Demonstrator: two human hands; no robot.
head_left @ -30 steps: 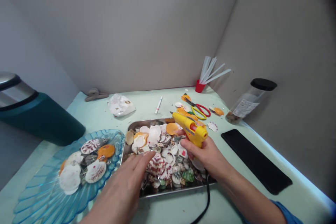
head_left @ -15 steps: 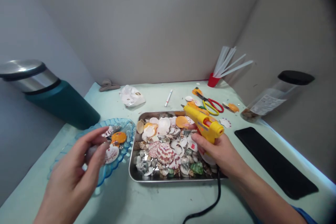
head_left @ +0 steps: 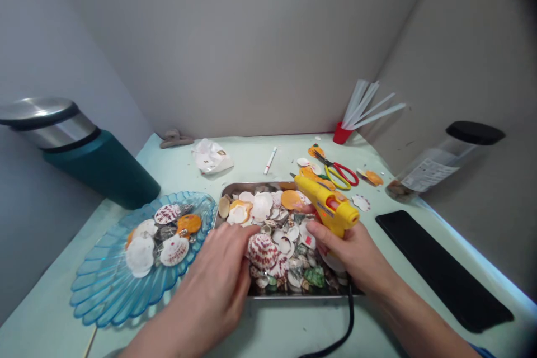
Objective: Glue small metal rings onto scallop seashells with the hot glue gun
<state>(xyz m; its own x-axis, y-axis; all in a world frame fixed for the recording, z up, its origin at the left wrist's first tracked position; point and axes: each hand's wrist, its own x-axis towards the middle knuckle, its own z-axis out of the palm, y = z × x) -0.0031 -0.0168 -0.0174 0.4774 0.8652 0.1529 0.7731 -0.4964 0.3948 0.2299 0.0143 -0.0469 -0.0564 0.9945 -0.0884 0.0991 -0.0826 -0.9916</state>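
My right hand (head_left: pixel 356 251) grips a yellow hot glue gun (head_left: pixel 325 198) whose nozzle points up and to the left; a black cord (head_left: pixel 351 313) runs down from it. My left hand (head_left: pixel 222 274) reaches over the left part of a metal tray (head_left: pixel 302 294) heaped with seashells. Its fingertips point down among the shells, beside a red-and-white striped scallop shell (head_left: pixel 263 250); most of the fingers are hidden, so whether they hold a shell is unclear. To the left, a blue scalloped glass plate (head_left: pixel 104 291) carries several shells, among them an orange one (head_left: pixel 189 224) and a white one (head_left: pixel 140 254).
A teal bottle (head_left: pixel 100 168) stands behind the plate. Farther back lie a crumpled white packet (head_left: pixel 212 156), a white marker (head_left: pixel 270 160) and scissors (head_left: pixel 342 173). Glue sticks (head_left: pixel 363 103) stand in a red cup (head_left: pixel 342 133). At right are a clear jar (head_left: pixel 436 168) and a black slab (head_left: pixel 444 271).
My left hand has moved right from above the blue plate to the tray, uncovering the shells on the plate. My right hand keeps the glue gun in nearly the same place.
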